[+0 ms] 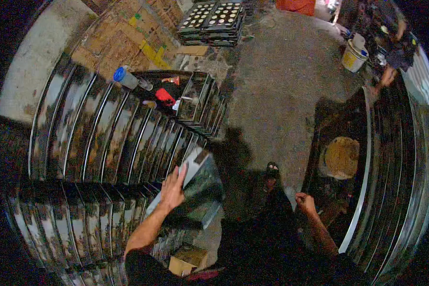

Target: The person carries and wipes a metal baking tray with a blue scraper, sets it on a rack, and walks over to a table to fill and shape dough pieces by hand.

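Where the left hand [173, 191] meets the pale rim of a tilted metal tray [202, 188], its fingers lie extended along the edge; whether they clamp it cannot be told. The tray leans beside a row of closely set trays [107, 131], its handling evidently unfinished. The right hand [307, 203], fingers curled together, is near the curved stack [391, 152]; any held object is indiscernible. Farther off, stacked trays [210, 15] bear pale rounds, already laid out.
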A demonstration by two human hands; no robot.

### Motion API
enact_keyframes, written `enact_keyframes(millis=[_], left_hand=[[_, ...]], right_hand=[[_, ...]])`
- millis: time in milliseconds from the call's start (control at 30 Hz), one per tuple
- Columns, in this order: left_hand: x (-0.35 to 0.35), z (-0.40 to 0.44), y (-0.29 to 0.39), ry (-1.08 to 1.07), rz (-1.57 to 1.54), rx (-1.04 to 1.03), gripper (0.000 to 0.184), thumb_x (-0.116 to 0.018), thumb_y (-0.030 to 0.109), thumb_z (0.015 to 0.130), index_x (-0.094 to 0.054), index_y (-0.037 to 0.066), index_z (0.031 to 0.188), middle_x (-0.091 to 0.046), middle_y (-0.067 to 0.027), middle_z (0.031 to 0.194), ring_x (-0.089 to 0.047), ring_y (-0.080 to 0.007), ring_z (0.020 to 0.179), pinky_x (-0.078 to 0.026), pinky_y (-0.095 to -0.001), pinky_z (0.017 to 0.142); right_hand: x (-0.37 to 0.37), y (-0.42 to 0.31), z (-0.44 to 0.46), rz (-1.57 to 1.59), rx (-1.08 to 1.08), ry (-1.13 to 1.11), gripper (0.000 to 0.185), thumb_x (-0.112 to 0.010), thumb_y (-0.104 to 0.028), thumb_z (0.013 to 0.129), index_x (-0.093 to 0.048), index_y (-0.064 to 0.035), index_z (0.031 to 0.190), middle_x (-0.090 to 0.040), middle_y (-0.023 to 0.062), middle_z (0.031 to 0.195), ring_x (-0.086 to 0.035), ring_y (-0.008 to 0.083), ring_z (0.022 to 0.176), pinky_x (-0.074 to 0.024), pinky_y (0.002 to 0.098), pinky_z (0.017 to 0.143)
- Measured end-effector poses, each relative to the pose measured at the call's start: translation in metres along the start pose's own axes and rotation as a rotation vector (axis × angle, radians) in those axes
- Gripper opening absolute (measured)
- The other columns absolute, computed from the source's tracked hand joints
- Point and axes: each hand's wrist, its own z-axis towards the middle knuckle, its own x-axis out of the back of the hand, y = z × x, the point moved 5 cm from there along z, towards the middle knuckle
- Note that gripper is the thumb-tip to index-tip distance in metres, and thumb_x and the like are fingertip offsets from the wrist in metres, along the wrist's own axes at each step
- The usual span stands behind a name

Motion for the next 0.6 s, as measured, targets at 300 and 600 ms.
enact_keyframes(millis=[300,600], left_hand=[[0.223,0.140,0.156,0.600,-0.350,-0.056,0.093,-0.048,-0.017,0.055,-0.026,0.011,0.141,-0.029,-0.0201,0.141,-0.026,-0.0332,0.133,-0.023,-0.0353,0.109],[0.287,0.249,0.169,0.966,-1.190,-0.047,0.095,-0.042,-0.014,0.052,-0.023,0.007,0.143,-0.032,-0.0122,0.142,-0.033,-0.0220,0.129,-0.029,-0.0264,0.100]], right_hand=[[0.065,-0.046,0.219,0.722,-0.200,-0.242,0.035,-0.056,-0.029,0.089,-0.056,-0.0010,0.111,-0.063,0.0073,0.095,-0.061,0.0216,0.082,-0.0502,0.0344,0.069],[0.108,-0.297,0.436,1.687,-0.309,-0.479,0.060,-0.053,-0.057,0.082,-0.050,-0.0114,0.120,-0.055,0.0087,0.112,-0.055,0.0262,0.097,-0.0477,0.0432,0.081]])
